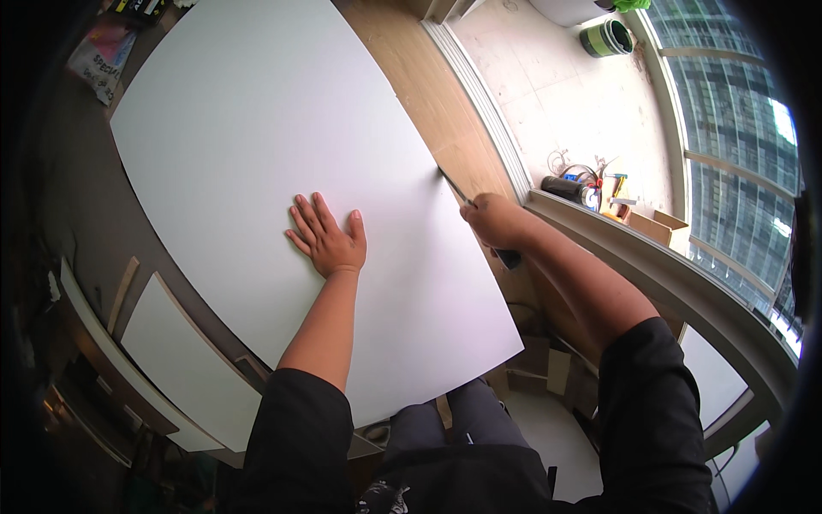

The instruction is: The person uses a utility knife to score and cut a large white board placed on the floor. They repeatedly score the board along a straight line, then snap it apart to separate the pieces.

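A large white board lies flat before me and fills the middle of the view. On its surface my left hand rests palm down, fingers spread, holding nothing. At the board's right edge my right hand is closed round a thin-bladed hand tool with a black handle. Its narrow dark blade reaches from my fist up and left to the board's edge, where the tip touches or overlaps it. The exact kind of tool cannot be told, since my fist covers its middle.
Beyond the board's right edge run a wooden floor strip and a white door track. Past it sit a green bucket, several tools and an open cardboard box. White panels lean at left; a plastic bag lies far left.
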Demonstrator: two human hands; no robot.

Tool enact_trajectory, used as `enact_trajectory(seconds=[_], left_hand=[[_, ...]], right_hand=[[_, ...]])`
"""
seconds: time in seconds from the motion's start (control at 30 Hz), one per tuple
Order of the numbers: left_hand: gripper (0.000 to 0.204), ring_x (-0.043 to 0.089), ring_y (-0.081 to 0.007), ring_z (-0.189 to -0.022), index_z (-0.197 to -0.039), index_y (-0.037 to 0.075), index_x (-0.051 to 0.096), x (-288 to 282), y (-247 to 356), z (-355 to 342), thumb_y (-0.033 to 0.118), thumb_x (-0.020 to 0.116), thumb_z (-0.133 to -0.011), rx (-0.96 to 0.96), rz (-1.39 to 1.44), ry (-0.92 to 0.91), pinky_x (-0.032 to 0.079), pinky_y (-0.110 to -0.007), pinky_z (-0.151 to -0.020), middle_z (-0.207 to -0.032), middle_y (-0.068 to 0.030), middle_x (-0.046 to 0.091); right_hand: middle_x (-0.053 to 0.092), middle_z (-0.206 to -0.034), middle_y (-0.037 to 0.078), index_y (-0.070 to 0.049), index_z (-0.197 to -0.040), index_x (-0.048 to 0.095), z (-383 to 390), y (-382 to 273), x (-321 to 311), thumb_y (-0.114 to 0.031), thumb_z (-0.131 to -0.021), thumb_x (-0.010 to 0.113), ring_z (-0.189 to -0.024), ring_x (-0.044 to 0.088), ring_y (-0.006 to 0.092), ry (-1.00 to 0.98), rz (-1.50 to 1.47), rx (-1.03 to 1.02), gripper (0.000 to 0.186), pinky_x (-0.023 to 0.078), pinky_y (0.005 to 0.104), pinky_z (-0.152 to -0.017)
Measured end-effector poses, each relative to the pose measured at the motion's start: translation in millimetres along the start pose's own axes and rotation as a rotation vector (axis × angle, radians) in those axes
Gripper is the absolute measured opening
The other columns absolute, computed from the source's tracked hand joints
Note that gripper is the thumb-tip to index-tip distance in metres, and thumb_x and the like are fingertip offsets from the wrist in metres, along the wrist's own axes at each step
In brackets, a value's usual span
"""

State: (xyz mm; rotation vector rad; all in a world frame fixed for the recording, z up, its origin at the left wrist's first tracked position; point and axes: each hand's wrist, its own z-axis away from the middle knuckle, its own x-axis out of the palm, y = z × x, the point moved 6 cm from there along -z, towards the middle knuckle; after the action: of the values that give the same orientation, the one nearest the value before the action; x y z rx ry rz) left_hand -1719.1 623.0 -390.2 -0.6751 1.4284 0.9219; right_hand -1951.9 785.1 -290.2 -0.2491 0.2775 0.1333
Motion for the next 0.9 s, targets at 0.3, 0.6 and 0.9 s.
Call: enact_trajectory(seconds=[0.3, 0.6, 0.9], left_hand=[[0.081, 0.009, -0.0325, -0.157, -0.16, 0.01, 0.024, 5.6, -0.8, 0.6, 0.058, 0.042, -0.098, 0.009, 0.016, 0.001, -0.005, -0.057, -0.123, -0.169, -0.0148, 0.014], [0.081, 0.007, -0.032, -0.157, -0.161, 0.011, 0.022, 4.3, -1.1, 1.3, 0.058, 0.042, -0.098, -0.015, -0.003, -0.02, -0.005, -0.057, -0.123, -0.17, -0.0144, 0.012], [0.08, 0.008, -0.0303, -0.157, -0.161, 0.012, 0.023, 5.5, 7.1, 3.8, 0.058, 0.044, -0.099, 0.006, 0.049, 0.002, -0.004, -0.055, -0.123, -0.17, -0.0118, 0.012]], right_hand=[[0.061, -0.073, 0.014, 0.008, -0.093, 0.06, -48.5, -99.7, -47.9, -0.028, -0.104, 0.044, -0.057, 0.062, 0.0229, 0.078, 0.016, -0.14, 0.041, 0.053, 0.0391, -0.054], [0.069, -0.083, 0.024, 0.01, -0.091, 0.067, -38.9, -74.2, -37.1, -0.009, -0.093, 0.041, -0.067, 0.068, 0.034, 0.053, 0.17, -0.074, 0.032, 0.055, 0.046, -0.066], [0.058, -0.071, 0.01, 0.003, -0.088, 0.057, -67.2, -75.6, -38.3, -0.028, -0.104, 0.045, -0.053, 0.056, 0.021, 0.055, 0.074, -0.077, 0.038, 0.051, 0.0395, -0.053]])
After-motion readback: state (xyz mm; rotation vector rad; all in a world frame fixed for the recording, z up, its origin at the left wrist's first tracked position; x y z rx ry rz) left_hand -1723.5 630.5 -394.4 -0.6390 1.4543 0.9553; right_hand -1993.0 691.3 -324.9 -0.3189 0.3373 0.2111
